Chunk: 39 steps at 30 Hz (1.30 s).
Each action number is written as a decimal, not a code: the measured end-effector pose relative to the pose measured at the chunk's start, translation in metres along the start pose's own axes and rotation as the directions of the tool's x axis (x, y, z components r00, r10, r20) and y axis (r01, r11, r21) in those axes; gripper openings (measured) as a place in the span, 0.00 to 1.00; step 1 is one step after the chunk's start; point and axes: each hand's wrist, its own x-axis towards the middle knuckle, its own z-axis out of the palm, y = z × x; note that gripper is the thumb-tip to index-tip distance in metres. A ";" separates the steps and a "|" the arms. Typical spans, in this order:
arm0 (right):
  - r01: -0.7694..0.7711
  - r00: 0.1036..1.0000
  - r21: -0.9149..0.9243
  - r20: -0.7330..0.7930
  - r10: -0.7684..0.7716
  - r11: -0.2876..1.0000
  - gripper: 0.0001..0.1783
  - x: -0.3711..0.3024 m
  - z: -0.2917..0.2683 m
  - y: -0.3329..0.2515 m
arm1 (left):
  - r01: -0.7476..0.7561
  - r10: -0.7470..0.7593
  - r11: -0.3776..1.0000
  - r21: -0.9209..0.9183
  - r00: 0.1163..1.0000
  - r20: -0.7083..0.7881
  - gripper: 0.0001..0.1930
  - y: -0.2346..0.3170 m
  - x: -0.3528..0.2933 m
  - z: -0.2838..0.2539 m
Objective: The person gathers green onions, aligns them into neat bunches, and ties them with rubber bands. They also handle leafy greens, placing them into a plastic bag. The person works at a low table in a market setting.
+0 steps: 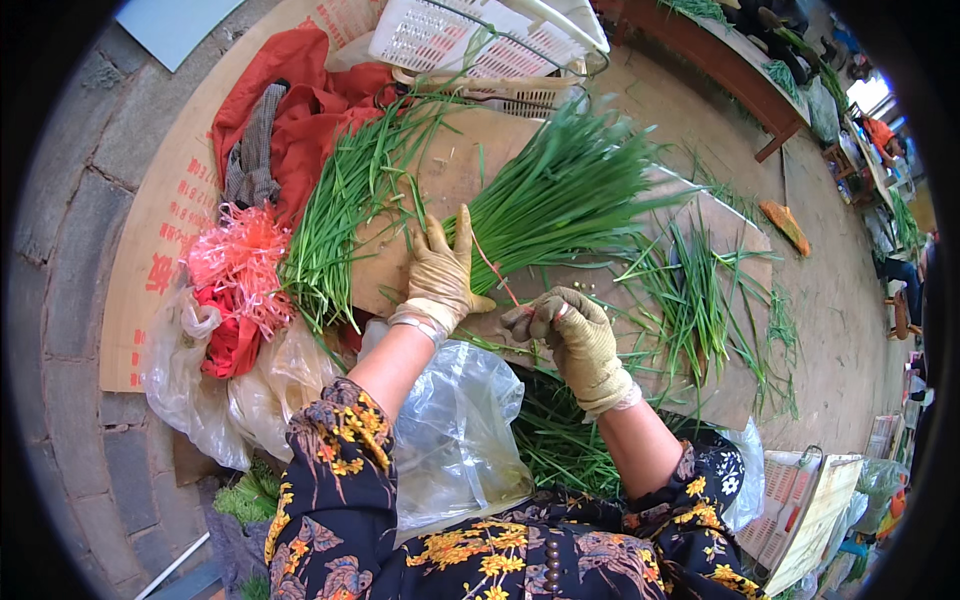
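A thick bunch of green chives lies on the board in front of me, its leaves fanned to the far right. A thin red tie strip runs across its stem end. My left hand, in a tan glove, lies with spread fingers against the cut ends of the bunch. My right hand, in a matching glove, is closed on the near end of the strip, beside the stems. Loose chives lie to the left of the bunch, and a smaller scatter of chives lies on the right.
A tuft of pink plastic strips and red cloth lie at left. White plastic baskets stand beyond the board. Clear plastic bags hang by my lap. A long brown bench stands at far right.
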 end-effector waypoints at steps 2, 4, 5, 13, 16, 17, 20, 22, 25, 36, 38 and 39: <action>-0.037 0.998 -0.033 -0.049 0.036 0.999 0.18 -0.005 -0.001 0.001 | 0.005 -0.005 0.999 0.038 1.000 -0.016 0.79 0.004 -0.004 0.011; -0.065 0.995 -0.056 -0.074 0.060 0.996 0.15 -0.008 0.002 0.005 | 0.000 0.006 0.998 0.067 0.996 -0.092 0.78 0.003 0.000 0.015; -0.057 0.997 -0.049 -0.061 0.054 0.997 0.15 -0.008 0.005 0.006 | 0.002 -0.002 1.000 -0.010 1.000 -0.026 0.77 0.001 0.004 0.014; 0.059 0.997 0.125 -0.049 -0.053 0.990 0.16 -0.005 0.048 -0.018 | -0.153 0.151 0.969 -0.192 0.988 -0.025 0.64 -0.016 0.021 -0.028; 0.088 0.996 0.123 -0.001 -0.089 0.989 0.19 -0.017 0.042 -0.032 | -0.259 0.255 0.953 -0.159 0.966 -0.049 0.63 -0.009 0.026 -0.031; 0.076 0.997 0.078 -0.023 -0.075 0.994 0.20 -0.020 0.036 -0.033 | -0.292 0.282 0.948 -0.125 0.955 -0.088 0.63 -0.007 0.028 -0.030; -0.085 0.962 -0.189 -0.272 0.031 0.978 0.16 -0.014 0.012 -0.033 | -0.231 0.234 0.969 -0.088 0.972 0.028 0.62 0.003 0.033 -0.022; -0.170 0.939 -0.453 -0.345 0.004 0.875 0.14 -0.010 -0.002 -0.036 | -0.185 0.198 0.978 -0.099 0.971 0.135 0.61 0.009 0.035 -0.020; -0.116 0.945 -0.993 -0.106 -0.310 -0.014 0.16 -0.003 -0.015 -0.049 | -0.100 0.094 0.977 0.190 0.995 0.040 0.62 0.021 0.031 -0.023; -0.154 0.952 -0.845 0.011 -0.305 -0.512 0.13 0.103 -0.024 -0.091 | -0.061 0.073 0.996 -0.065 0.976 0.206 0.68 0.027 0.043 -0.027; 0.010 0.901 -0.987 0.079 -0.426 -0.160 0.14 0.125 -0.011 -0.067 | -0.071 0.096 0.985 -0.155 0.982 0.163 0.65 0.022 0.055 -0.016; 0.167 0.852 -0.981 0.095 -0.515 0.096 0.16 0.133 0.000 -0.047 | -0.122 0.140 0.986 -0.113 0.976 0.168 0.62 0.019 0.058 -0.010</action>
